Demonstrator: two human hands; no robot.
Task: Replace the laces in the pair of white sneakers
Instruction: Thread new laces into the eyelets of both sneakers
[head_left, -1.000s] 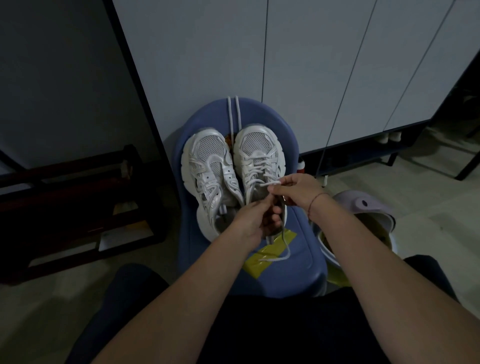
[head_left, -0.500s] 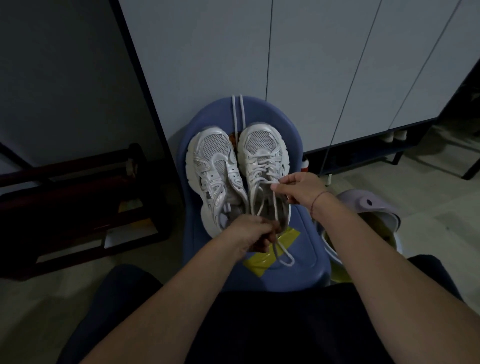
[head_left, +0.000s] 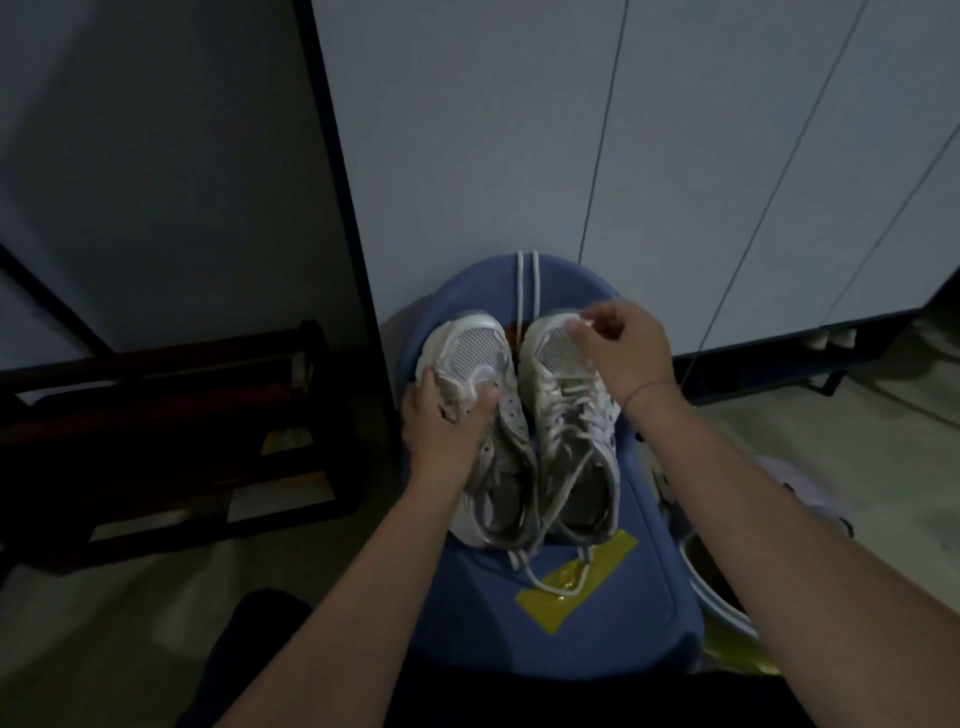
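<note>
**Two sneakers side by side, toes pointing away**

Both white sneakers stand on the blue stool (head_left: 639, 597), just beside each other. Their long axes run almost parallel, straight out from the person. The toes point towards the white cabinet (head_left: 467, 156) and the heel openings face back to the wearer of the camera.

The left sneaker (head_left: 480, 345) shows bare eyelets with no lace crossing them. The left hand (head_left: 441, 431) grips it across the forefoot, with the thumb on the inner side, the fingers wrapped over the outer edge and the palm on top.

The right sneaker (head_left: 571, 415) is laced up its tongue. Its lace ends (head_left: 540, 582) trail off the heel onto the seat and cross a patch of yellow tape (head_left: 550, 603).

The right hand (head_left: 618, 353) sits over this shoe's toe cap with its fingers curled and the thumb and forefinger drawn close together. Whether they pinch anything cannot be told in the dim, soft picture. A thin cord (head_left: 644, 392) circles that wrist.

A loose lace (head_left: 525, 283) runs as two parallel strands from between the toes up over the stool's far rim.

A dark wooden rack (head_left: 156, 415) stands to the left, on the floor.
</note>
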